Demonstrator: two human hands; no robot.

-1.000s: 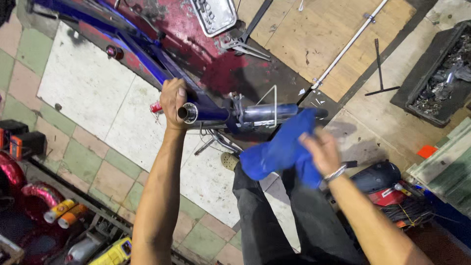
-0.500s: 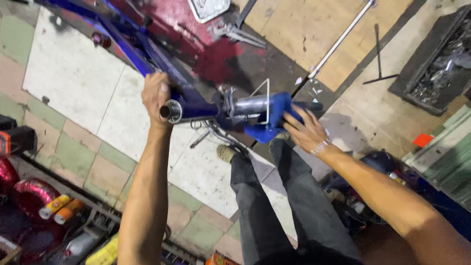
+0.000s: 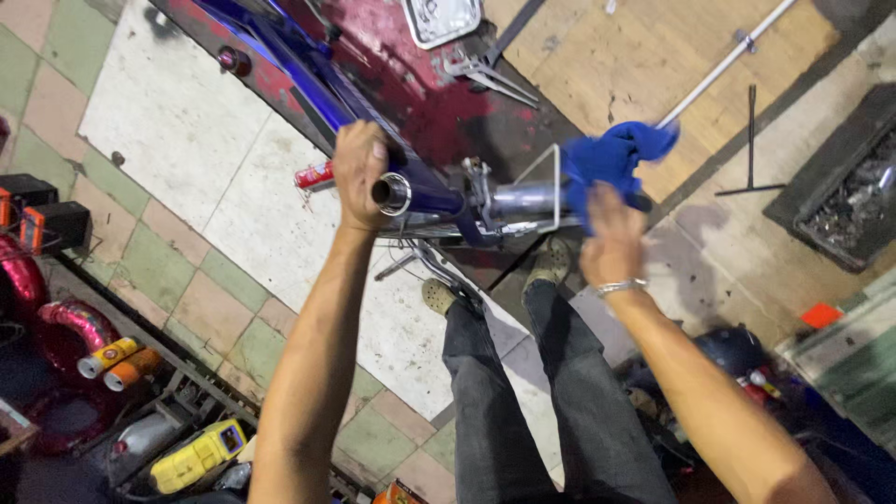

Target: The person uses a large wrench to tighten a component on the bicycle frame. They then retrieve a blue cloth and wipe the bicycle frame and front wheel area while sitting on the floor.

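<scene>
A blue bicycle frame (image 3: 308, 89) lies across a dark red stand below me. My left hand (image 3: 359, 173) is wrapped around the frame's open tube end (image 3: 392, 193). My right hand (image 3: 611, 233) presses a blue cloth (image 3: 611, 154) against the silver metal part (image 3: 523, 201) at the frame's right side. A silver bracelet circles my right wrist. My dark trousers and shoes show beneath the frame.
A red spray can (image 3: 315, 175) lies on the tiled floor beside my left hand. Metal tools (image 3: 485, 70) and a long rod (image 3: 723, 65) lie on the wooden boards. A black tray of parts (image 3: 840, 201) sits right. Yellow and orange cans and red parts crowd the bottom left.
My right hand has carried the blue cloth up and to the right along the silver part. My left hand keeps its grip on the tube end.
</scene>
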